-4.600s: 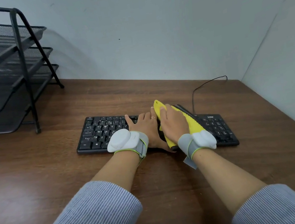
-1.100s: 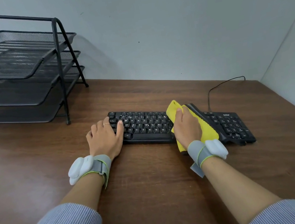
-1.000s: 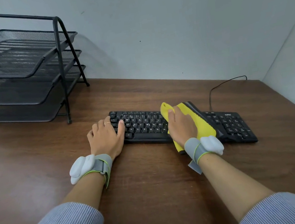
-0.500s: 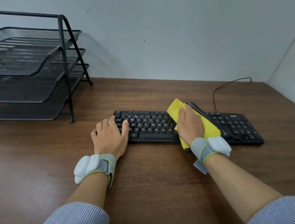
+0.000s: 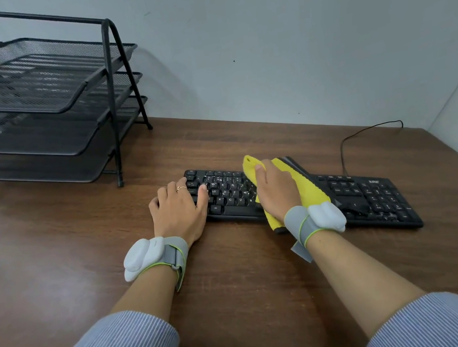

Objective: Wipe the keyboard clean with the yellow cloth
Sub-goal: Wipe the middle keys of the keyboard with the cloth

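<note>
Pressing the yellow cloth (image 5: 306, 187) onto the middle of the keyboard (image 5: 370, 195), the right hand (image 5: 278, 192) lay palm-down, its grip unclosed. The left hand (image 5: 177, 209) rested flat on the left end. The keyboard's long axis ran left to right along the bench (image 5: 241, 292), with bare keys on either side of the cloth.

The keyboard (image 5: 370, 195) is black and full-size (number pad at its 4 o'clock end). It lies flat on the counter (image 5: 239, 277), angled from 10 to 4 o'clock. The yellow cloth (image 5: 309, 190), folded, lies across its middle, its 6 o'clock end overhanging the front edge.
</note>
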A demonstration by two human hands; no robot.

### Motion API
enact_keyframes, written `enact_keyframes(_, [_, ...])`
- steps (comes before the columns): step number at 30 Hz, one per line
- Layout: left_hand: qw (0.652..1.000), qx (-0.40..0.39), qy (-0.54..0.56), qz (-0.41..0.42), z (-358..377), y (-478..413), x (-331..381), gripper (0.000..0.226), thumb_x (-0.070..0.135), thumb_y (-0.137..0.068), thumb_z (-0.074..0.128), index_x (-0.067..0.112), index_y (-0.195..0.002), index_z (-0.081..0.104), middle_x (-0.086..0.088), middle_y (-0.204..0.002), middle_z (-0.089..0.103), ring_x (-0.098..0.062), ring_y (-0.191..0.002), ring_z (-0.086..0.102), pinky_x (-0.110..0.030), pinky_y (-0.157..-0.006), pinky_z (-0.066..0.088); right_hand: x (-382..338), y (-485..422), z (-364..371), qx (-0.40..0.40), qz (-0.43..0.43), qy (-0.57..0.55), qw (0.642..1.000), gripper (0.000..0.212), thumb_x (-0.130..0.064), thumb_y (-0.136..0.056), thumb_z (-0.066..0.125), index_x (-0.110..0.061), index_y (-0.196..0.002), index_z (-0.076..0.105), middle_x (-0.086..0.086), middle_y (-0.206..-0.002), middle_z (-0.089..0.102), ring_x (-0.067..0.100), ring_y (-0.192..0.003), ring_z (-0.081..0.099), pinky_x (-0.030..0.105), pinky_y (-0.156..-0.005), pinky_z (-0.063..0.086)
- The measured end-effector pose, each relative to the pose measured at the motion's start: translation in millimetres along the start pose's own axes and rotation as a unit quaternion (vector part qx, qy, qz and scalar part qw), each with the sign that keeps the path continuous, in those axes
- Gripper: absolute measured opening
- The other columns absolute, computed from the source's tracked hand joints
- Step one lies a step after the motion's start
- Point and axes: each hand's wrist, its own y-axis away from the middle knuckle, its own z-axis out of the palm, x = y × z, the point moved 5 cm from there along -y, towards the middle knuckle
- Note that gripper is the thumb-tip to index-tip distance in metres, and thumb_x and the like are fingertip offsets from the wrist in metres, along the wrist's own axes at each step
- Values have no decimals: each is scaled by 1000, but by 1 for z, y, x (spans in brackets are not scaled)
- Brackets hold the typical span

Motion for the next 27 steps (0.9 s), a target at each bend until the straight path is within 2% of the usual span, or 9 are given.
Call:
enact_keyframes(2, [1000, 1, 1, 1, 0, 0, 0, 55, 47, -95, 33, 11, -136, 42, -7, -133, 49, -26, -125, 37, -41, -104, 24, 2, -1, -2, 4, -9, -6, 1000, 36, -30, -100, 24, -6, -102, 50, 15, -78, 54, 35, -82, 50, 40, -64, 36])
enact_keyframes(5, [1000, 2, 3, 2, 0, -1, 0, 54, 46, -95, 33, 11, -136, 42, -7, -133, 49, -26, -125, 37, -41, -104, 24, 20, -1, -17, 73, 36, -17, 997, 34, -29, -100, 25, -5, -101, 50, 14, -82, 55, 29, -75, 45, 37, -62, 31])
enact_keyframes(7, [1000, 3, 3, 1, 1, -1, 0, 54, 47, -95, 32, 11, -136, 42, -7, -133, 49, -26, -125, 37, -42, -104, 23, 25, -1, -21, 92, 56, -10, 994, 34, -28, -100, 26, -4, -103, 50, 14, -83, 54, 28, -74, 41, 37, -62, 29])
enact_keyframes(13, [1000, 4, 5, -1, 2, -2, -1, 55, 47, -95, 32, 12, -135, 42, -6, -133, 49, -25, -125, 37, -41, -104, 23, -4, -7, 8, 2, -7, 2, 1000, 33, -30, -100, 25, -7, -94, 49, 14, -77, 52, 36, -81, 49, 37, -62, 30])
enact_keyframes(19, [1000, 6, 3, -1, 1, -2, 0, 55, 47, -95, 32, 12, -135, 42, -6, -133, 49, -25, -124, 37, -41, -105, 23, 18, -20, -13, 45, 46, -34, 997, 34, -28, -100, 25, -5, -99, 49, 19, -95, 59, 34, -89, 48, 37, -68, 28])
enact_keyframes(22, [1000, 7, 3, -3, 1, -2, 0, 54, 47, -95, 32, 12, -135, 42, -6, -132, 49, -25, -124, 37, -41, -104, 23, 12, -19, -11, 19, 14, -4, 1000, 31, -29, -100, 25, -9, -91, 46, 15, -81, 54, 33, -79, 45, 38, -65, 29])
enact_keyframes(25, [1000, 5, 1, -5, 1, -2, 0, 55, 47, -95, 31, 12, -135, 42, -6, -133, 49, -25, -124, 37, -41, -104, 23, 9, -12, -11, 49, -6, 9, 999, 33, -28, -100, 26, -6, -95, 50, 10, -75, 50, 25, -64, 34, 37, -61, 27])
enact_keyframes(27, [1000, 5, -3, -5, 1, -1, 0, 55, 47, -95, 31, 11, -135, 42, -6, -132, 49, -25, -124, 37, -41, -104, 23, 11, -10, -12, 60, -1, 7, 998, 33, -28, -100, 26, -6, -95, 50, 9, -75, 50, 25, -66, 32, 37, -61, 27])
